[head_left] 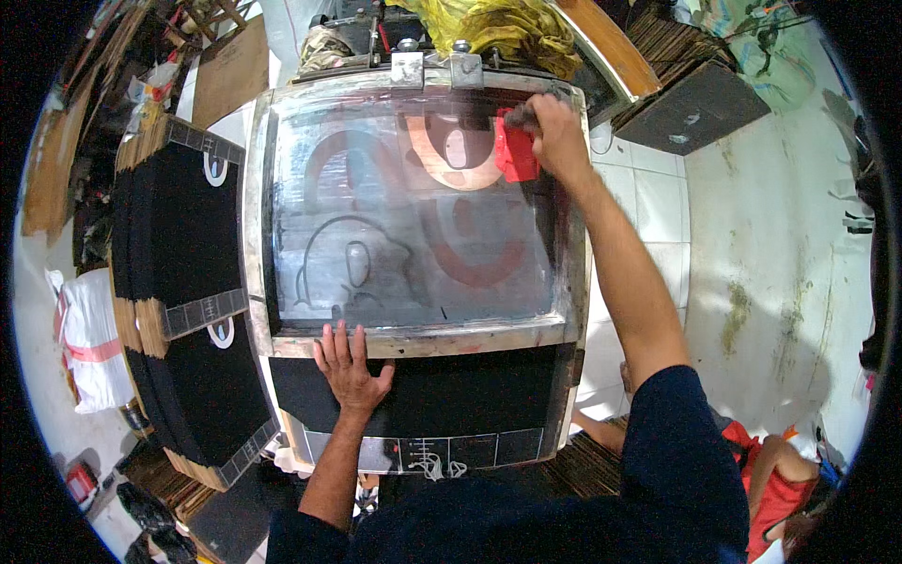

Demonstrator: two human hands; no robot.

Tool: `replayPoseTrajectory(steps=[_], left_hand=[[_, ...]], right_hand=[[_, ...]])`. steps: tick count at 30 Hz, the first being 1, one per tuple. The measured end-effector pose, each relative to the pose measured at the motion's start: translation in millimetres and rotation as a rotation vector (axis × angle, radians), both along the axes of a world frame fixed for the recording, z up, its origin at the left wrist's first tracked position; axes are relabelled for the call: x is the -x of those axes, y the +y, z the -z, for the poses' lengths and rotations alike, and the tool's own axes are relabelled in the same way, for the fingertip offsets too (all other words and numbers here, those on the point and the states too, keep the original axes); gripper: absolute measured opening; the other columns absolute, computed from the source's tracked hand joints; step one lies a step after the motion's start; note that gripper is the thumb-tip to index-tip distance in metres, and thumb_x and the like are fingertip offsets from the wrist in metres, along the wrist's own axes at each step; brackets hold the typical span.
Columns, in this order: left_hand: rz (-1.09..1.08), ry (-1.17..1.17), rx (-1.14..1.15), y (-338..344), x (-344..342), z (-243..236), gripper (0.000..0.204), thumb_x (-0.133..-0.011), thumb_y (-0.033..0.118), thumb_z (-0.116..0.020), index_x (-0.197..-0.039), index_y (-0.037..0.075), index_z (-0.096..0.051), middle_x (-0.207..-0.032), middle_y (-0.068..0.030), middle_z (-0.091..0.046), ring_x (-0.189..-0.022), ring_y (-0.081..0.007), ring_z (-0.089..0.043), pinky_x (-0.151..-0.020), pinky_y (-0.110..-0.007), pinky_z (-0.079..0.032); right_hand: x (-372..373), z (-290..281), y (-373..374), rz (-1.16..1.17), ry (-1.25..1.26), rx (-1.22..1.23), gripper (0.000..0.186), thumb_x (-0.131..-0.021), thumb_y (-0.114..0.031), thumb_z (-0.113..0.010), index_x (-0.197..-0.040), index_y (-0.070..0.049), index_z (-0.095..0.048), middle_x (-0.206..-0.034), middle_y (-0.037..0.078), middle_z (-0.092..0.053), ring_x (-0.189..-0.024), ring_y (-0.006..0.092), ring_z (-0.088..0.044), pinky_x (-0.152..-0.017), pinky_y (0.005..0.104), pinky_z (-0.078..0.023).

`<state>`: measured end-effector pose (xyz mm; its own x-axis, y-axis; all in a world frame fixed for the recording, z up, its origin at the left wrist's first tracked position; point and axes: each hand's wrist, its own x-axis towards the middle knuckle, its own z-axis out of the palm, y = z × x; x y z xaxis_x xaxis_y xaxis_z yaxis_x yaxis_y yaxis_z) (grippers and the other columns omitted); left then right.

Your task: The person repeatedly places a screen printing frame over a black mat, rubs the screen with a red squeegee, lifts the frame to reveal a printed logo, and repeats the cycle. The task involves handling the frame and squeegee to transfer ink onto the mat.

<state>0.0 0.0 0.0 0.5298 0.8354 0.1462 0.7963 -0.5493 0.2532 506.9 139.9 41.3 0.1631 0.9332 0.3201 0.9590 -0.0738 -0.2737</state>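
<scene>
A screen-printing frame with a greyish mesh and pale curved stencil shapes lies over a black fabric panel on a board. My left hand rests with spread fingers on the frame's near rail, left of middle. Near the upper right corner of the mesh, my right hand is closed on a dark, stained tool; a bright red flat piece hangs below it over the mesh, and I cannot tell whether it is part of the tool. Two metal clamps hold the frame's far rail.
Boards with black fabric are stacked at the left, beside white bundles. Yellow plastic lies beyond the frame. A dark board stack and a stained wall are at right. Another person's red garment shows at lower right.
</scene>
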Motion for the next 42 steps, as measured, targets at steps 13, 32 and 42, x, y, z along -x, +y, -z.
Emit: replayPoseTrajectory(steps=[13,32,42], left_hand=[[0.069,-0.126,0.005,23,0,-19,0.054,-0.072,0.021,-0.078,-0.123,0.010,-0.065,-0.124,-0.0083,-0.061,-0.128,-0.0304,-0.052,-0.118,-0.063,-0.025],[0.082,-0.090,-0.105,21,1,-1,0.062,-0.074,0.031,-0.077,-0.132,0.013,-0.061,-0.133,-0.0088,-0.058,-0.134,-0.0310,-0.049,-0.119,-0.062,-0.023],[0.146,-0.183,0.064,39,-3,-50,0.052,-0.068,0.018,-0.083,-0.117,0.007,-0.069,-0.116,-0.0080,-0.067,-0.111,-0.0292,-0.062,-0.109,-0.055,-0.038]], right_hand=[[30,-11,-48,-0.024,-0.035,-0.065,0.031,-0.076,0.002,-0.067,-0.106,-0.008,-0.063,-0.096,0.012,-0.064,-0.093,0.0356,-0.063,-0.081,0.0486,-0.048],[36,-4,-49,0.023,-0.048,-0.046,0.034,-0.075,0.004,-0.062,-0.108,-0.006,-0.059,-0.100,0.014,-0.060,-0.094,0.0377,-0.059,-0.080,0.0495,-0.048],[17,-15,-41,-0.050,-0.015,-0.022,0.033,-0.076,0.000,-0.069,-0.107,-0.006,-0.062,-0.098,0.016,-0.066,-0.096,0.0393,-0.064,-0.083,0.0504,-0.050]])
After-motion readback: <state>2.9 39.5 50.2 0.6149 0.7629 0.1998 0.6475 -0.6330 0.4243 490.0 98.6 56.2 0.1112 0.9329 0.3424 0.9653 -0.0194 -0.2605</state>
